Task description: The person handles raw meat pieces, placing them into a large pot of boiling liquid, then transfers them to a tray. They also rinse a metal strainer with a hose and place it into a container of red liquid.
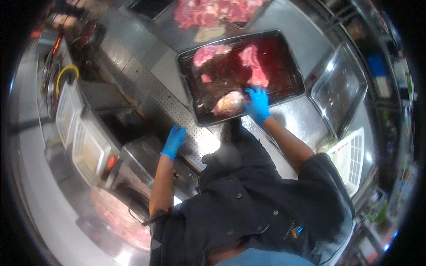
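Note:
A dark metal tray (289, 93) lies in front of me, with reddish liquid and several pieces of raw meat in it. My right hand (257, 103), in a blue glove, reaches over the tray's near edge. Its fingertips are beside the lower end of a long strip of raw meat (253, 65) and close to a paler, fatty piece of meat (229, 103); whether it grips either is unclear. Another piece of meat (208, 55) lies at the tray's far left. My left hand (175, 141), also gloved in blue, hangs away from the tray above perforated metal, fingers somewhat spread, holding nothing.
A heap of raw meat (216, 11) lies beyond the tray. At the right are another metal tray (344, 89) and a white plastic basket (354, 159). White plastic baskets (88, 149) stand at the left, above a large round vessel (119, 216) with pale pink contents.

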`<act>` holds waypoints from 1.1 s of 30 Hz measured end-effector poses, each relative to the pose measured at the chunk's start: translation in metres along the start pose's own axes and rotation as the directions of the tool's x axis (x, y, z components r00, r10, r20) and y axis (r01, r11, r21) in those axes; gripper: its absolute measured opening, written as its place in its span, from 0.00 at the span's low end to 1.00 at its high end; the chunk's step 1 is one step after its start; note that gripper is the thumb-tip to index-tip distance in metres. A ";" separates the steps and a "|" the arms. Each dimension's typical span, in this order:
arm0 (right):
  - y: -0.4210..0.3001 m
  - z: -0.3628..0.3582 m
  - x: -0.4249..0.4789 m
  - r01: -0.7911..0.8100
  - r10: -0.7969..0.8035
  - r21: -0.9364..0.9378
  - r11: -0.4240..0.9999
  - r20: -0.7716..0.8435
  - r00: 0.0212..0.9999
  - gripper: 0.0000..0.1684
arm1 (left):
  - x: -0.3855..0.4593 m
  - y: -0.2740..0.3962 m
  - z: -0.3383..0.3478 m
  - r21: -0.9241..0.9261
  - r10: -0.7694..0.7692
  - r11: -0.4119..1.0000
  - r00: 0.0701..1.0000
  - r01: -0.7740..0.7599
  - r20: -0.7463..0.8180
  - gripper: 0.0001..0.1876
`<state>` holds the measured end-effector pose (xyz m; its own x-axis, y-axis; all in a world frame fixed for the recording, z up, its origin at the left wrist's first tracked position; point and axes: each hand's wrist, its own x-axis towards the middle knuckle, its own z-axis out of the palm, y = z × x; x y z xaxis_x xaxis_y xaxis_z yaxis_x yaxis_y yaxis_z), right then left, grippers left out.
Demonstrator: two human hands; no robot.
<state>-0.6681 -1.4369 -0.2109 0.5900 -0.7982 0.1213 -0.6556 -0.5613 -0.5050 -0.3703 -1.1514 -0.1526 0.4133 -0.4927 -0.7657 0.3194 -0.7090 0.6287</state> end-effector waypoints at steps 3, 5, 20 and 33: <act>0.024 -0.030 0.003 -0.071 0.066 -0.066 0.995 -0.070 0.995 0.44 | 0.048 0.072 0.061 0.162 -0.011 0.987 1.000 0.008 0.019 0.52; 0.033 -0.029 0.019 -0.084 0.076 -0.075 0.994 -0.096 0.992 0.45 | 0.061 0.117 0.099 0.280 0.095 0.957 0.994 -0.079 -0.045 0.48; 0.080 -0.008 0.132 -0.491 0.485 0.795 0.357 0.292 0.824 0.22 | 0.085 0.146 0.257 0.700 0.215 0.104 0.703 -0.707 0.678 0.47; 0.008 -0.018 0.055 -0.350 0.285 0.489 0.799 0.205 0.936 0.22 | 0.215 0.268 0.191 0.854 0.774 -0.051 0.519 -0.518 0.362 0.27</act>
<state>-0.6498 -1.4888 -0.1925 0.4623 -0.8626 -0.2054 -0.4995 -0.0619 -0.8641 -0.3590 -1.5439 -0.1747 0.1534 -0.9873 0.0403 -0.9586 -0.1387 0.2487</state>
